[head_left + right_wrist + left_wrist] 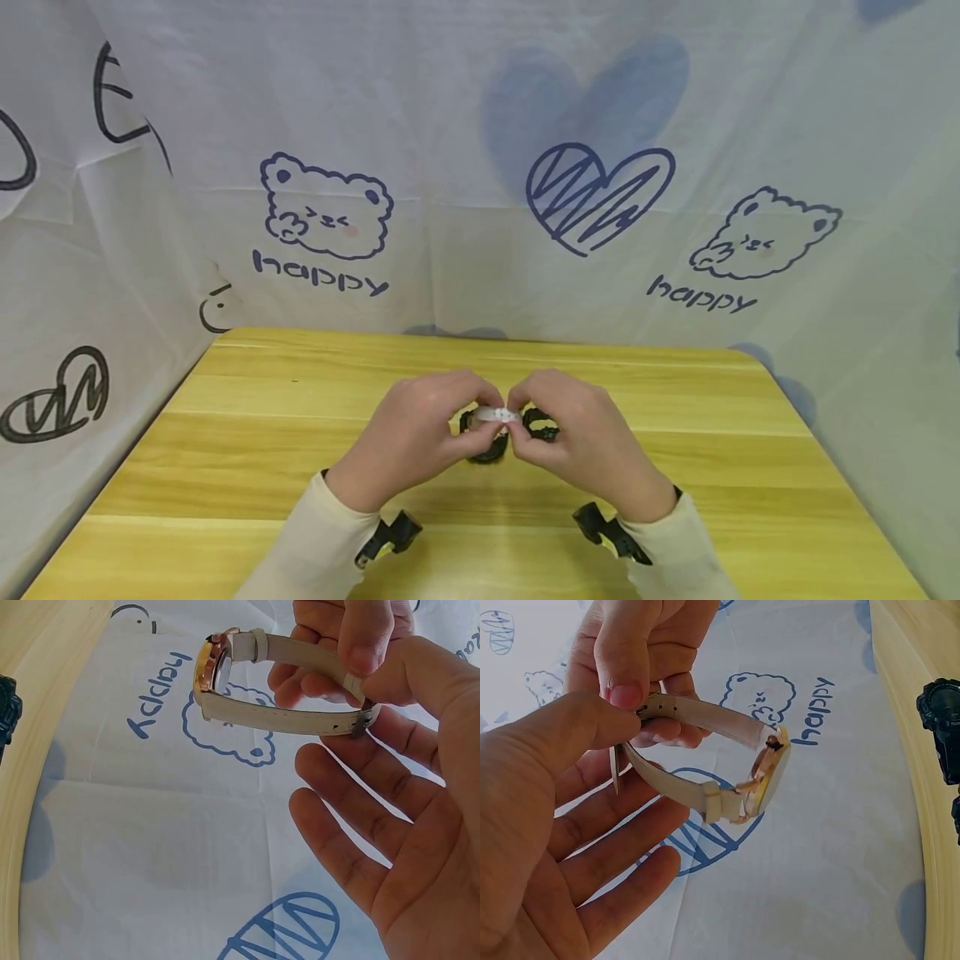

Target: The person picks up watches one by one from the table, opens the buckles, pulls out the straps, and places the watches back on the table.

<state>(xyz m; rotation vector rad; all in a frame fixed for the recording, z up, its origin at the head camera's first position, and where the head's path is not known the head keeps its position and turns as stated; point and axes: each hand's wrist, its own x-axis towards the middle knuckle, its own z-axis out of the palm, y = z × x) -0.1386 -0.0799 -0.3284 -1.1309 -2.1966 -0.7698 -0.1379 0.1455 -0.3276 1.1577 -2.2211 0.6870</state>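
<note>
A wristwatch (772,772) with a white strap and a gold-coloured case is held up above the table, its strap bent into a loop. My left hand (423,425) pinches one strap end between thumb and forefinger. Opposite it, my right hand (585,429) pinches the other end, the two sets of fingertips meeting at the buckle (366,718). Thumbs and fingers partly cover the buckle, so how far the strap is through it I cannot tell. In both wrist views the other fingers spread loosely below the strap.
Behind and below my hands, a black wristwatch (489,452) and another black banded item (542,425) lie on the wooden table (300,442). A white cloth (450,167) with blue drawings hangs behind the table's far edge.
</note>
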